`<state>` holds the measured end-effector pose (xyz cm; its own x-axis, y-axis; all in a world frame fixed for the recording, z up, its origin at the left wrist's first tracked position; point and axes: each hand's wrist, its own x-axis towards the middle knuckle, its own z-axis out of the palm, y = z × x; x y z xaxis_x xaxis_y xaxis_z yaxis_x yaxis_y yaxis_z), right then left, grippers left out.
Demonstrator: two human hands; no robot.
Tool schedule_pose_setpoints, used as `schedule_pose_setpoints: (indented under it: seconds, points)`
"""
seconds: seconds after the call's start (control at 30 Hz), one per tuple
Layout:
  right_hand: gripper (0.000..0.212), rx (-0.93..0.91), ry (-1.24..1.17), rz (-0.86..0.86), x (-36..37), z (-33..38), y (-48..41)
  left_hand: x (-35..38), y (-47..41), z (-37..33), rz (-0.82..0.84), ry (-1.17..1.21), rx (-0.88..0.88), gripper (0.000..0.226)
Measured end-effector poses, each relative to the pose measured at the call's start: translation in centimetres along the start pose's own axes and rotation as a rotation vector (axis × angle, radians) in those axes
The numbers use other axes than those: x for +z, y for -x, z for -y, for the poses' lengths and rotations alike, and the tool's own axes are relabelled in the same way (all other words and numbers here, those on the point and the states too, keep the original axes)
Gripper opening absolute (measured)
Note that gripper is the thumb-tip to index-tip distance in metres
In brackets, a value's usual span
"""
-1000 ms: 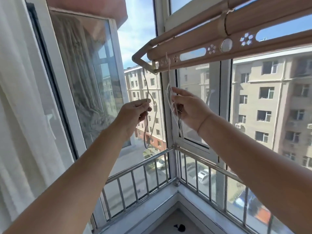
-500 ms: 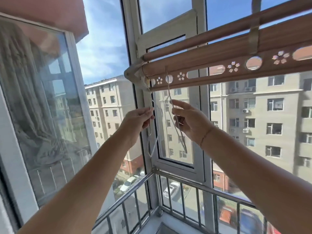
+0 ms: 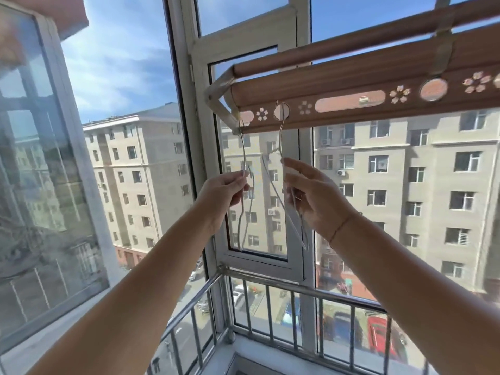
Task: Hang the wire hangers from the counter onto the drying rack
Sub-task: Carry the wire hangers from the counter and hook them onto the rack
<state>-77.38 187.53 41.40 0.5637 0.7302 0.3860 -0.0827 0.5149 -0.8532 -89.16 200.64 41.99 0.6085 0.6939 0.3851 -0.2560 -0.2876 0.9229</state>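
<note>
as hangers [image 3: 280, 136] hook rack [image 3: 351, 77] | left hand [image 3: 221, 190], right hand [image 3: 311, 198] pinch one each

Left hand [image 3: 224, 190]: beside the right hand [image 3: 311, 196], apart from it; both are below the near end of the drying rack [image 3: 351, 79].
Left hanger [image 3: 245, 161]: pinched by the left hand, running above and below it; its hook sits at the rack's end slot, straight above that hand.
Right hanger [image 3: 281, 136]: held by the right hand; its hook is in the round hole above that hand, just right of the left hanger's hook. Its lower wires slope down between the hands.
Window frame [image 3: 259, 255]: behind both hands and hangers.
Railing [image 3: 270, 282]: below the hands, beyond the forearms.
</note>
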Motion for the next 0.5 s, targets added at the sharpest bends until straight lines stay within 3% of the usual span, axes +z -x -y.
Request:
schedule_pose_setpoints:
  seconds: [0.5]
  points:
    - [0.018, 0.065, -0.037, -0.15, -0.7, -0.4, 1.2, -0.8, -0.2, 1.9, 0.067, 0.021, 0.006, 0.014]
